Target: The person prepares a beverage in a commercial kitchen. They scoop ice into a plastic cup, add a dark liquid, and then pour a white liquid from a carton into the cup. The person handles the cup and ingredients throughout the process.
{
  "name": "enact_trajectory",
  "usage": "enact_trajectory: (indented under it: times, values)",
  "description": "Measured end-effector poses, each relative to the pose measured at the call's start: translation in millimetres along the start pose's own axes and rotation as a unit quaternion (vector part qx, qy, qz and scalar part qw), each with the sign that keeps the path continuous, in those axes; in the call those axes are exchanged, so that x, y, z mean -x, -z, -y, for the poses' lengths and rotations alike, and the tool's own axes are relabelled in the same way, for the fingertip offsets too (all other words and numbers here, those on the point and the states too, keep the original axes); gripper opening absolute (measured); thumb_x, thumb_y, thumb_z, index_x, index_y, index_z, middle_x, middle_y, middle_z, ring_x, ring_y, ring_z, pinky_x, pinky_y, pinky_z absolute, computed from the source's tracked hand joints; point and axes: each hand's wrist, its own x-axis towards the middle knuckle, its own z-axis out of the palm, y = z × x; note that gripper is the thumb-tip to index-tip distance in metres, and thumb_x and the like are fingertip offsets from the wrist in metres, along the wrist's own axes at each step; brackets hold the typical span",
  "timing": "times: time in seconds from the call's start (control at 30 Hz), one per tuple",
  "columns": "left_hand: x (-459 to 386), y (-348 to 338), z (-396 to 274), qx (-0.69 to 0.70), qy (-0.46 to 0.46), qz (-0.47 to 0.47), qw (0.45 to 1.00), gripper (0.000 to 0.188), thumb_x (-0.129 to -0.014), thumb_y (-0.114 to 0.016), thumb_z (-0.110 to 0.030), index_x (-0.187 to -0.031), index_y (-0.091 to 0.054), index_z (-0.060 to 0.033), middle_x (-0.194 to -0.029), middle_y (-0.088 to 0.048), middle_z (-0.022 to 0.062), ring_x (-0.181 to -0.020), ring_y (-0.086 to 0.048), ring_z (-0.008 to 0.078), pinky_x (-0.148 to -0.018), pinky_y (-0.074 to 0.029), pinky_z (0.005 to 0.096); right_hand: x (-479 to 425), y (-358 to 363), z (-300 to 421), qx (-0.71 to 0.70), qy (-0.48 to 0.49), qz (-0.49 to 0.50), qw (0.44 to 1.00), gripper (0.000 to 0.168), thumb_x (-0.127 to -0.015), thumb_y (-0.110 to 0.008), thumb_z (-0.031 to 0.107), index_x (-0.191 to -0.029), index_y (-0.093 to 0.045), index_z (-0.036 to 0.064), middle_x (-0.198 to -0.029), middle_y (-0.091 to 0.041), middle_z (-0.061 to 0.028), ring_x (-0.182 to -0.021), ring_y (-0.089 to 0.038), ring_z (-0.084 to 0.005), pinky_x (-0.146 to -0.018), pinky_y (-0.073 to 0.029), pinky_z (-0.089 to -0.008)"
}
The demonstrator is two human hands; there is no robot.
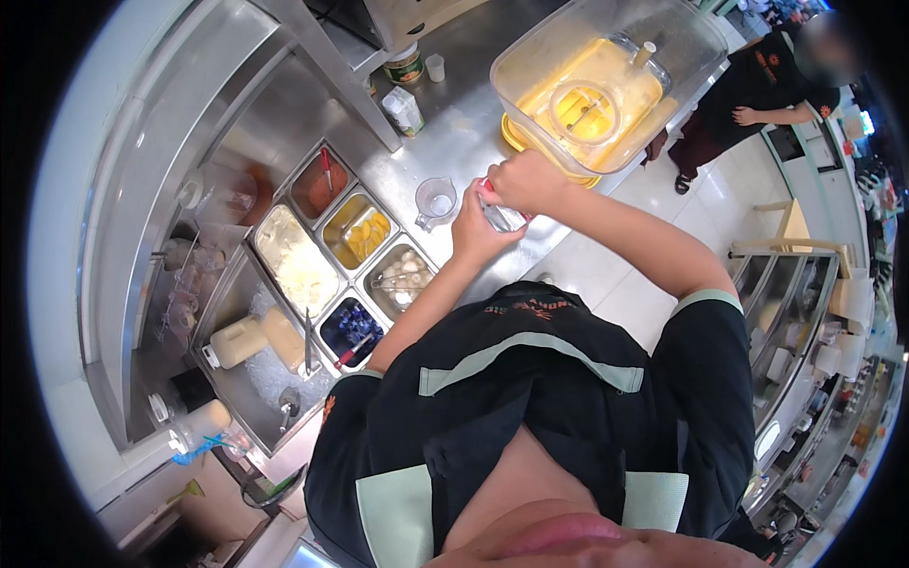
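My left hand [477,231] is wrapped around a small clear or silvery container [503,216] with red parts. My right hand [529,183] grips its red top [486,186], and the fingers hide most of it. Whether the top is loose cannot be seen. Just left of my hands, a clear measuring jug [435,200] stands on the steel counter [461,153]. Beyond my right hand is a large clear plastic dispenser tub [508,74] with a yellow base and yellow contents.
Left of me, steel pans hold yellow slices [368,238], pale balls [405,273], blue-purple cubes [358,323] and a creamy mass [295,259]. Bottles [238,342] lie on ice. A carton [403,110] and small cup [435,67] stand behind. A person [753,92] stands at right.
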Motion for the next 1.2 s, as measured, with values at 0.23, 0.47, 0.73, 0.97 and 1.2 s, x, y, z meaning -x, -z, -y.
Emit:
enact_trajectory:
  times: [0.23,0.47,0.73,0.97,1.2]
  values:
    - [0.2,-6.6,2.9,0.044,-0.009,-0.004,0.999,0.098,-0.052,-0.085,-0.027,-0.129,-0.03,0.0003,-0.125,-0.044,0.018,-0.107,-0.055,0.0299,-0.085,-0.05,0.0368,18.9,11.0,14.4,-0.03,-0.044,-0.052,0.997,0.026,-0.083,-0.056,0.035,-0.078,-0.06,0.009,-0.069,-0.061,-0.0076,-0.065,-0.062,-0.0227,-0.054,-0.047,-0.0334]
    - [-39.4,31.8,16.8,0.179,-0.057,0.262,0.947,0.093,-0.054,-0.084,-0.015,-0.13,-0.031,-0.0016,-0.127,-0.044,0.0149,-0.116,-0.05,0.0237,-0.097,-0.044,0.0359,11.4,7.2,-19.2,0.088,0.203,-0.086,0.971,0.018,-0.085,-0.054,0.029,-0.093,-0.051,0.013,-0.084,-0.055,-0.003,-0.082,-0.056,-0.0188,-0.069,-0.042,-0.0306]
    - [-69.3,59.0,13.7,0.029,-0.043,0.432,0.901,0.095,-0.049,-0.086,-0.01,-0.129,-0.036,-0.0066,-0.12,-0.053,0.011,-0.114,-0.051,0.0227,-0.098,-0.041,0.0367,3.2,-4.6,-22.0,0.079,0.168,-0.074,0.98,0.03,-0.087,-0.051,0.035,-0.074,-0.059,0.009,-0.062,-0.057,-0.005,-0.068,-0.058,-0.0218,-0.062,-0.042,-0.0315]
    - [-52.2,51.0,2.9,-0.018,-0.091,0.318,0.944,0.091,-0.045,-0.087,-0.027,-0.122,-0.043,-0.0062,-0.111,-0.058,0.0142,-0.105,-0.057,0.0298,-0.089,-0.046,0.0361,11.0,-21.4,-7.8,-0.043,0.003,-0.152,0.987,0.035,-0.084,-0.055,0.031,-0.06,-0.061,0.007,-0.05,-0.055,-0.0085,-0.05,-0.056,-0.024,-0.052,-0.043,-0.0346]
    - [-3.0,18.1,-19.4,-0.032,-0.025,0.138,0.99,0.094,-0.049,-0.084,-0.033,-0.126,-0.039,-0.0028,-0.115,-0.055,0.017,-0.108,-0.055,0.0322,-0.086,-0.046,0.0403,22.5,-14.8,10.5,-0.022,-0.061,-0.12,0.991,0.03,-0.079,-0.06,0.026,-0.057,-0.058,0.006,-0.052,-0.056,-0.0095,-0.052,-0.056,-0.0241,-0.053,-0.046,-0.0339]
